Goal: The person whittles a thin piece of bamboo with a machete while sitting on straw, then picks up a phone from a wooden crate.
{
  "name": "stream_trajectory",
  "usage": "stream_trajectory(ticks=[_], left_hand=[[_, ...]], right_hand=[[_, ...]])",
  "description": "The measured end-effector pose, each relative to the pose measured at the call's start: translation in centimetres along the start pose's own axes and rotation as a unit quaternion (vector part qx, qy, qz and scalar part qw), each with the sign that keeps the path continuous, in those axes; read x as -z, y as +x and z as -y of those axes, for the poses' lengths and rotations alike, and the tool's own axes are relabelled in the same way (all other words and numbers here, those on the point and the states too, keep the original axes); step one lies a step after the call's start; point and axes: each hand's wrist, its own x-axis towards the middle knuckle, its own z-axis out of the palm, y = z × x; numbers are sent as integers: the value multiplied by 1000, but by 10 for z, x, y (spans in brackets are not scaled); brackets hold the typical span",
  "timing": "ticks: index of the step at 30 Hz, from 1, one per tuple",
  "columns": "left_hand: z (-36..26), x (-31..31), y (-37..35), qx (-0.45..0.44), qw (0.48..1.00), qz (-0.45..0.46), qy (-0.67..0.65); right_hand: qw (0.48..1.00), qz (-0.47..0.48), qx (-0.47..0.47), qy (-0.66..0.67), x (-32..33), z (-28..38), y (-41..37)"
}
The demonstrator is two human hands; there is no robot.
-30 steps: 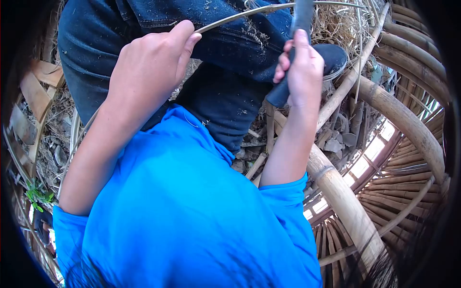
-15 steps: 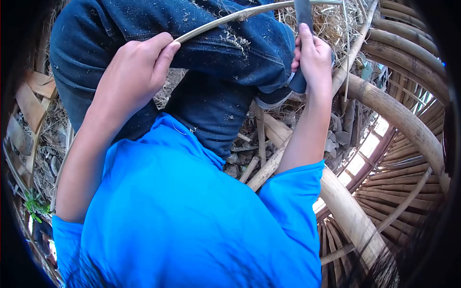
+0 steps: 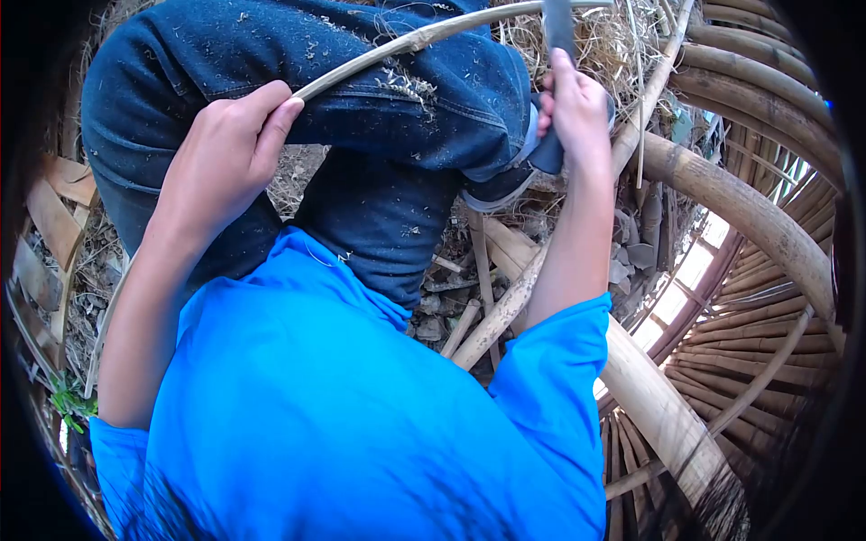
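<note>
Left hand grips long, pale, thin wooden strip over dark-blue denim jeans | right hand holds dark-handled grey metal blade | blade crosses strip, contact unclear; steady hold needed

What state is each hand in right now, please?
Left hand: closed, pinching a long thin strip.
Right hand: closed around a dark-handled, knife-like tool.

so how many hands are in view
2: the left hand, gripping the pale strip over the jeans, and the right hand, around the dark handle. No others show.
</note>
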Motion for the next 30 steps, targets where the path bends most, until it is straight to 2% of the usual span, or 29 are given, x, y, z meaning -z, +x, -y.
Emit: stream_trajectory(ticks=[3, 4, 6, 8, 10, 12, 14, 17, 21, 24, 26, 30], left_hand=[[0, -1, 0, 1, 1000, -4, 8], [1, -1, 1, -10, 1000, -12, 13], [1, -3, 1, -11, 1000, -10, 12], [1, -2, -2, -5, 1000, -10, 16], [0, 1, -4, 4, 1000, -6, 12], [1, 2, -1, -2, 1000, -6, 21], [1, -3, -1, -1, 1000, -2, 22], [0, -1, 0, -4, 1000, -4, 20], [1, -4, -2, -9, 999, -18, 36], [3, -2, -5, -6, 999, -14, 41], [4, -2, -6, 2, 999, -5, 53], [1, -6, 0, -12, 999, -10, 41]], right_hand=[[992, 107, 7, -60, -24, 11, -18], [992, 108, 8, -60, -21, 9, -11], [1000, -7, 18, -20, -15, 5, 5], [1000, 8, 20, -5, -20, 3, 5], [998, 23, 28, -57, -21, 7, -6], [997, 64, 15, -43, -1, 8, -1], [999, 6, 3, -34, -3, 1, 4], [994, 75, 33, -72, -34, 9, -22], [999, 26, 9, -34, -19, 8, -1], [996, 24, 16, -89, -25, 14, -14], [996, 52, -11, -70, -4, 11, -7], [997, 23, -9, -72, -27, 11, -16]])
